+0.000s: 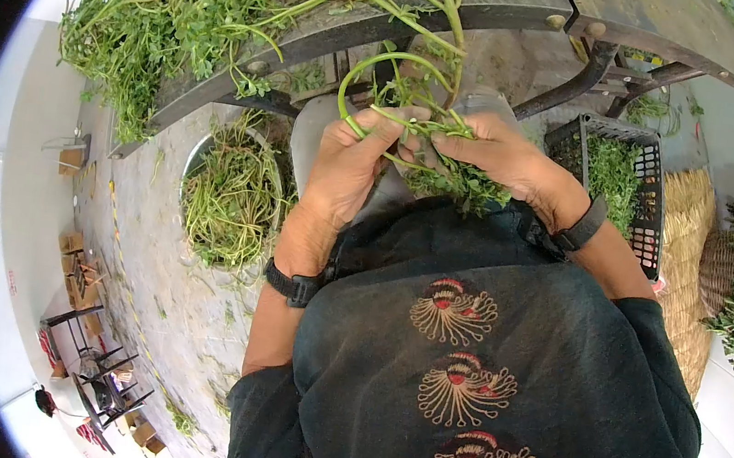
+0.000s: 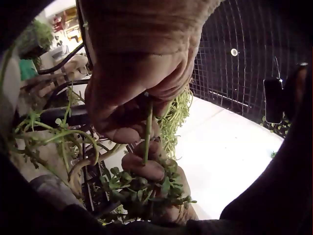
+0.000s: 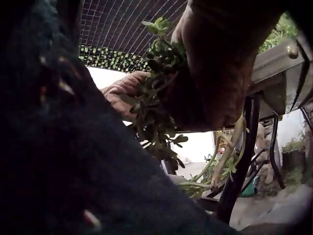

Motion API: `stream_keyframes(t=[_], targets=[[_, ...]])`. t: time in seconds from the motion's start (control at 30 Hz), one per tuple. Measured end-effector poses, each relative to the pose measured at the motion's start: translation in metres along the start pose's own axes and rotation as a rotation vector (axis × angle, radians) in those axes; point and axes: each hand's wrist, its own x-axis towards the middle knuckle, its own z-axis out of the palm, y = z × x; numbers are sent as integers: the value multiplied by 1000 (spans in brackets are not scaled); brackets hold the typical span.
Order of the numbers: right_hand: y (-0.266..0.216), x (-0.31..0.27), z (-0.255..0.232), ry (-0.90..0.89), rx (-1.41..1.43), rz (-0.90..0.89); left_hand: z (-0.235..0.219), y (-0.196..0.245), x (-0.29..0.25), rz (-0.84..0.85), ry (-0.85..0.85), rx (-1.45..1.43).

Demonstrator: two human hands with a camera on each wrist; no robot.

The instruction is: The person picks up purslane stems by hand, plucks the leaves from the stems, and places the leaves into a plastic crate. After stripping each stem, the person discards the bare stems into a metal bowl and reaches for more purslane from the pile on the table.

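My left hand (image 1: 345, 163) pinches a green stem of purslane, a plant with small rounded leaves, in front of the chest. In the left wrist view the stem (image 2: 148, 129) runs from the left fingers down to the fingertips of the other hand. My right hand (image 1: 515, 163) grips a leafy bunch of purslane (image 1: 456, 185), whose leaves (image 3: 155, 120) hang below the fingers in the right wrist view. One thick stem (image 1: 347, 78) loops above the left hand. Both hands' fingertips are close together.
A large heap of purslane (image 1: 161, 35) lies on the dark table (image 1: 516, 15) and spills over its edge. Below, a round tub (image 1: 193, 160) holds cut stems. To the right stand a black crate (image 1: 650, 215) with leafy greens, a straw mat (image 1: 679, 270) and a wicker basket (image 1: 721, 276).
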Motion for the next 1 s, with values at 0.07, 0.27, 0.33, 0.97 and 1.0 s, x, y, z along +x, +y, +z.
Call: stream_keyframes(t=[0.07, 0.27, 0.33, 0.97, 1.0], targets=[[1, 2, 6, 49, 12, 8, 0, -2, 2, 34, -6, 136], [4, -1, 4, 81, -167, -130, 4, -5, -4, 72, 59, 116], [8, 1, 8, 17, -484, -310, -2, -9, 0, 65, 225, 158], [84, -191, -185, 914, -825, 207, -44, -26, 32, 81, 420, -4], [117, -210, -205, 935, -1145, 248, -43, -26, 32, 138, 329, -22]])
